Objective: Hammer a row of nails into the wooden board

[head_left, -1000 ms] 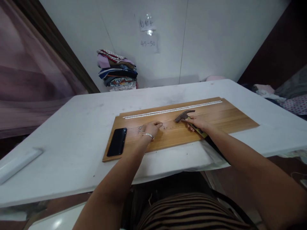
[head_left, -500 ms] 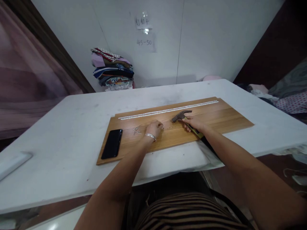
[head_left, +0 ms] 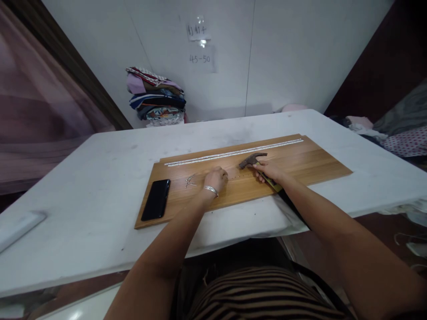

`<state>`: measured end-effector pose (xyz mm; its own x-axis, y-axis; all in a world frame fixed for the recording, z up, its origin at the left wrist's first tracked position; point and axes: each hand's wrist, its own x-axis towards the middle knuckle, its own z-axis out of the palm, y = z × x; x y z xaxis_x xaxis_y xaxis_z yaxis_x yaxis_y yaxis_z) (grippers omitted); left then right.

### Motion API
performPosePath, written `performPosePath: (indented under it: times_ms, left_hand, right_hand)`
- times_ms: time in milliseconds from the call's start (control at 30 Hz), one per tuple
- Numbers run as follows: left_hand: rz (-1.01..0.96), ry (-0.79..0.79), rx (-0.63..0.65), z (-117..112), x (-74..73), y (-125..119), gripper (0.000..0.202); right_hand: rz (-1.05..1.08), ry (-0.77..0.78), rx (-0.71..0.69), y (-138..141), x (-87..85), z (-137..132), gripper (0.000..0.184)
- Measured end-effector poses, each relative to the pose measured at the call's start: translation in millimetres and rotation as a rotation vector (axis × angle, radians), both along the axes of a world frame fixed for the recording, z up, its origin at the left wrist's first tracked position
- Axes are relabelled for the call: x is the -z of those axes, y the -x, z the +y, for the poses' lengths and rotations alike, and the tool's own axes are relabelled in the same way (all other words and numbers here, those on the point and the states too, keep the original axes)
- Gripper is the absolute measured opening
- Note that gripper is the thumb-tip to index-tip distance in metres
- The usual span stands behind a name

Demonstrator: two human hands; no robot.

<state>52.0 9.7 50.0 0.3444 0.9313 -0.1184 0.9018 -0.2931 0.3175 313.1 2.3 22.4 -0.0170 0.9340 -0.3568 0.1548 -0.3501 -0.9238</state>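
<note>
A long wooden board [head_left: 300,162] lies on the white table [head_left: 100,191]. My right hand [head_left: 268,170] grips the handle of a hammer [head_left: 252,159], whose rusty head rests low over the board. My left hand [head_left: 215,178], with a bracelet at the wrist, sits on the board with fingertips pinched together near a row of small nails driven into the wood; what they pinch is too small to see. A few loose nails [head_left: 190,180] lie just left of that hand.
A black phone [head_left: 156,205] lies on the board's left end. A pale strip [head_left: 233,153] runs along the board's far edge. Folded fabrics [head_left: 155,98] are stacked by the wall. A white bar [head_left: 18,224] sits at the table's left edge.
The view shifted slightly. My left hand moved a little right, away from the loose nails. The hammer and right hand stayed almost still.
</note>
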Motion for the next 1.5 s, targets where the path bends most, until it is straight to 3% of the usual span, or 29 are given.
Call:
performPosePath:
  times_ms: [233,433,700,933,1167,1333,1500]
  left_hand:
    - [0.068,-0.023,0.054,0,2.6,-3,0.036]
    - [0.024,-0.021,0.023,2,8.2,-5,0.034]
    - [-0.091,-0.094,-0.126,13,16.1,27,0.040]
    - [0.067,-0.142,-0.029,18,33.0,37,0.032]
    - [0.046,-0.183,-0.055,14,39.6,30,0.034]
    - [0.038,-0.158,-0.080,16,42.3,28,0.038]
    - [0.030,-0.160,-0.088,17,43.2,27,0.037]
  right_hand:
    - [-0.006,0.005,0.009,1,1.1,1,0.020]
    - [-0.022,-0.011,-0.021,0,2.3,1,0.026]
    - [-0.030,0.011,0.006,1,-0.6,1,0.020]
    - [-0.036,0.012,0.010,2,-2.8,0,0.019]
    - [-0.112,0.007,0.026,3,-5.0,-2,0.024]
    - [-0.223,-0.079,0.034,10,-8.1,-6,0.025]
    - [-0.372,-0.213,-0.073,24,-17.9,-19,0.012]
